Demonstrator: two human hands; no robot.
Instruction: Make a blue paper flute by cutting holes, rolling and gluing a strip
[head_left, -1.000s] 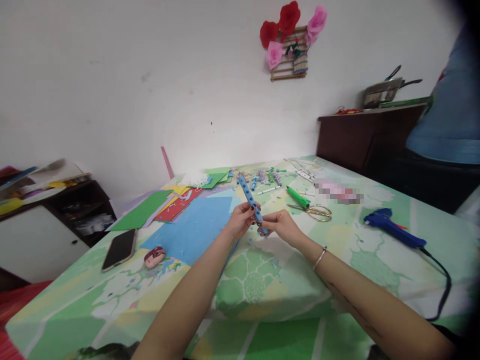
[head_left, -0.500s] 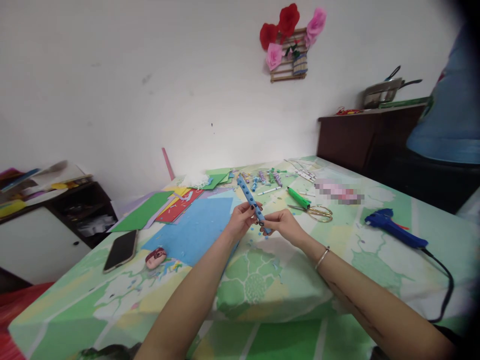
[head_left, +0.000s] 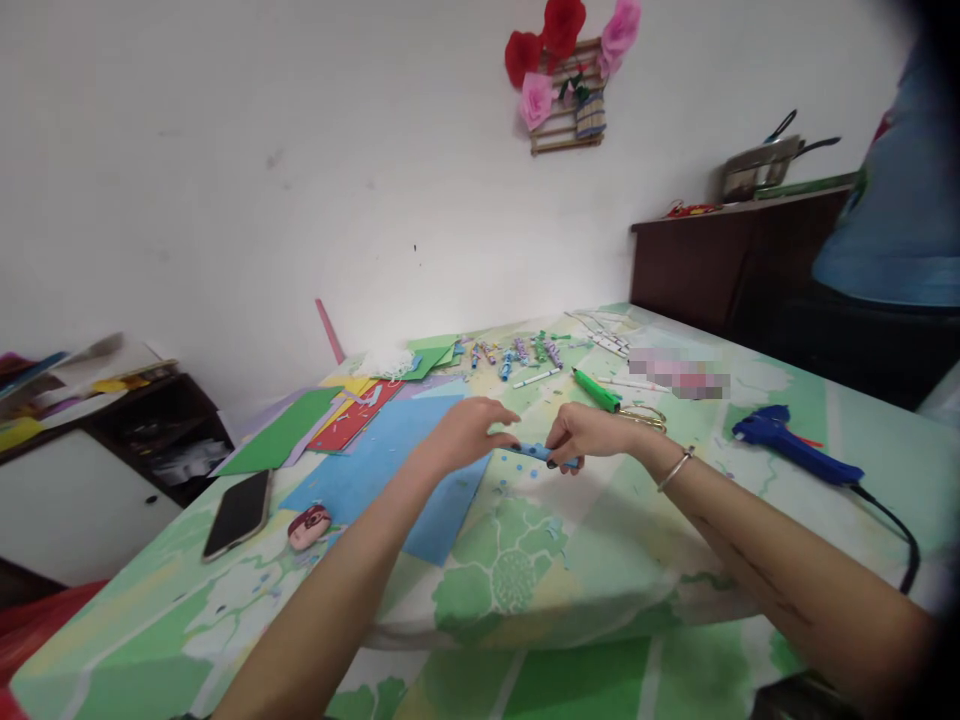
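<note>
A narrow blue paper strip with a row of dark punched holes (head_left: 534, 452) lies almost level between my hands, just above the table. My right hand (head_left: 592, 432) pinches its right part between thumb and fingers. At the other end my left hand (head_left: 471, 432) has thumb and fingers apart; its thumb is close to the strip's tip, and whether it touches I cannot tell. Small blue paper dots (head_left: 502, 484) are scattered on the tablecloth below. Left of them lies a large blue sheet (head_left: 442, 520), partly behind my left forearm.
A green pen-shaped tool (head_left: 596, 390) and gold-handled scissors (head_left: 646, 415) lie beyond my right hand. Right stands a blue glue gun (head_left: 799, 445) with its cord. Coloured sheets (head_left: 281, 430), a phone (head_left: 236, 513) and a pink case (head_left: 309, 527) lie left. Another person's blue shirt (head_left: 896, 220) shows.
The strip has swung from steeply tilted to nearly level and lower. My left hand has let go and opened, moving slightly left; my right hand still grips the strip, shifted right.
</note>
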